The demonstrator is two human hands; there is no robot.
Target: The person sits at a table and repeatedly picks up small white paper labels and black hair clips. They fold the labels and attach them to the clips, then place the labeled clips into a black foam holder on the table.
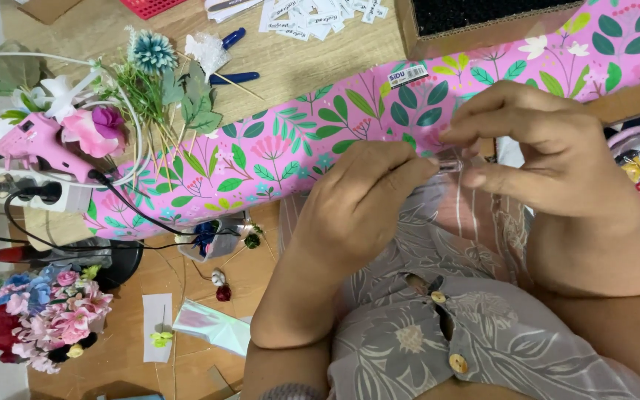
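Above the person's lap, both hands are meeting over a small clear piece of film or plastic (450, 161), too thin and see-through to identify further. The left hand (368, 196) is pinching one end of it between thumb and fingertips, its grip clenched on the piece. The right hand (550, 155) is grasping the other end, with its fingers curled over from above and the thumb pressing beneath. The clear piece is hanging between the two hands, just in front of a long roll of pink wrapping paper (320, 133) printed with leaves and flowers, which is lying slantwise across the wooden bench (298, 63). To the left, a pink glue gun (38, 144) is resting beside a white power strip (27, 189), near a loose bunch of artificial flowers and leaves (146, 81). Lower left, a small bouquet of pink, blue and red blooms (46, 318) is sitting near the bench edge. White paper labels (312, 15) are lying scattered at the top.
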